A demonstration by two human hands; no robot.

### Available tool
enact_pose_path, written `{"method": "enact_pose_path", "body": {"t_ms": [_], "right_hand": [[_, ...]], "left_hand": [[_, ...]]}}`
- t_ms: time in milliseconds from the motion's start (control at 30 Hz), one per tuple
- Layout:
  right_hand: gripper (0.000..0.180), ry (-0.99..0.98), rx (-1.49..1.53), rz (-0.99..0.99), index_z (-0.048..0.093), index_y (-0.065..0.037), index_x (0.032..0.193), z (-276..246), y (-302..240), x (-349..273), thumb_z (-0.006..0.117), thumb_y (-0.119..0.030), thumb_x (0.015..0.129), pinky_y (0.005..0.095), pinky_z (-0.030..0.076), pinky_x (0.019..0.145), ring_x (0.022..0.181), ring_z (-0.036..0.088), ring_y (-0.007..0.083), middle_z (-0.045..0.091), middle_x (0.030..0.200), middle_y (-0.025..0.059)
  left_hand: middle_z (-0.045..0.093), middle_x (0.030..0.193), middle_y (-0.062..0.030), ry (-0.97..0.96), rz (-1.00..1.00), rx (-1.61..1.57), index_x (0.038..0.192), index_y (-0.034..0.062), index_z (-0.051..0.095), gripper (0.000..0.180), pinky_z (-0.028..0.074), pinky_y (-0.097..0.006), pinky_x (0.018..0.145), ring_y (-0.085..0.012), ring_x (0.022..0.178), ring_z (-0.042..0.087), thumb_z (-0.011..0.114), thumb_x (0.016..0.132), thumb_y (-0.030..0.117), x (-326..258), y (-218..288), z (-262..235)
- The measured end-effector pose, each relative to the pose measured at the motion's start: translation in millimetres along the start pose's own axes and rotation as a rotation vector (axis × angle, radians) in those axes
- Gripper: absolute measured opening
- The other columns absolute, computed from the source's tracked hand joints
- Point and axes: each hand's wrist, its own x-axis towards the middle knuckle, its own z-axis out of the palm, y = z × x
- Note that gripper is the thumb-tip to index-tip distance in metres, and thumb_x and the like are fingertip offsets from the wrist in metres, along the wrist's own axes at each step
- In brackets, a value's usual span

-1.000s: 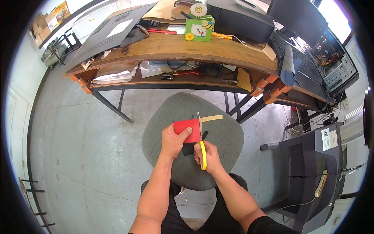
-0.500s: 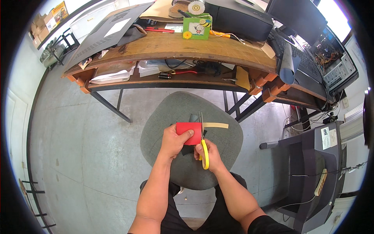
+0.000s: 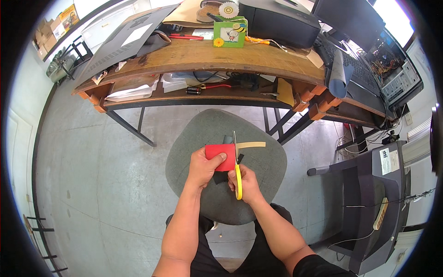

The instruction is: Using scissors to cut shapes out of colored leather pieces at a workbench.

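Observation:
My left hand grips a red square sheet by its left side, thumb on top. In my right hand is a pair of scissors with yellow handles; the blades lie along the sheet's right edge and look closed or nearly so. A narrow cream strip sticks out to the right from beside the blades. Beneath the hands, dark scraps lie on a grey cushioned seat. My fingers hide part of the scissor handles.
Ahead stands a wooden desk with a lower shelf of papers and tools. On it are a green decorated box, a black printer and a grey laptop-like panel. A dark cabinet-like unit stands at right.
The scissor blades have come together at the sheet's right edge. Both hands, the sheet and the strip have shifted slightly left in the picture, as has the desk.

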Motion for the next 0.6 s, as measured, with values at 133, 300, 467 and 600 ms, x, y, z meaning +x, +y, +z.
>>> {"method": "enact_pose_path", "body": {"t_ms": [133,300,467,600], "right_hand": [[0.027,0.008,0.021,0.009,0.05,-0.001,0.085,2.7,-3.4,-1.4,0.062,-0.025,0.084,0.0212,0.034,0.041,0.046,0.043,0.0067,0.047,0.057,-0.0006],[0.027,0.034,0.043,0.082,0.05,-0.001,0.084,5.6,-5.3,-3.4,0.062,-0.025,0.084,0.0215,0.036,0.042,0.046,0.045,0.0076,0.048,0.058,-0.0001],[0.028,0.008,0.04,0.062,0.05,-0.001,0.085,1.1,-0.3,-3.7,0.064,-0.025,0.082,0.0225,0.04,0.046,0.05,0.049,0.0091,0.05,0.061,0.0009],[0.029,0.025,0.007,0.074,0.05,-0.001,0.089,-2.9,-3.8,-1.1,0.065,-0.025,0.081,0.023,0.041,0.05,0.055,0.051,0.0094,0.052,0.066,0.0019]], "left_hand": [[0.064,0.083,-0.0073,0.002,-0.004,-0.013,0.092,-0.0019,0.06,0.016,0.049,-0.025,0.066,-0.0111,0.071,0.06,0.063,0.077,0.003,-0.2,0.9,-0.1],[0.064,0.081,-0.0066,0.003,-0.004,-0.043,0.089,-0.0019,0.06,0.015,0.048,-0.024,0.065,-0.01,0.071,0.059,0.065,0.076,0.006,0.6,-1.0,-0.4],[0.063,0.081,-0.0067,-0.015,-0.012,-0.017,0.088,-0.0017,0.06,0.015,0.048,-0.024,0.065,-0.0103,0.07,0.059,0.065,0.076,0.005,1.1,-3.0,-2.2],[0.063,0.08,-0.0065,-0.014,-0.052,0.01,0.088,-0.0017,0.061,0.015,0.047,-0.024,0.064,-0.0103,0.07,0.058,0.065,0.075,0.005,1.0,-2.6,-1.6]]}}
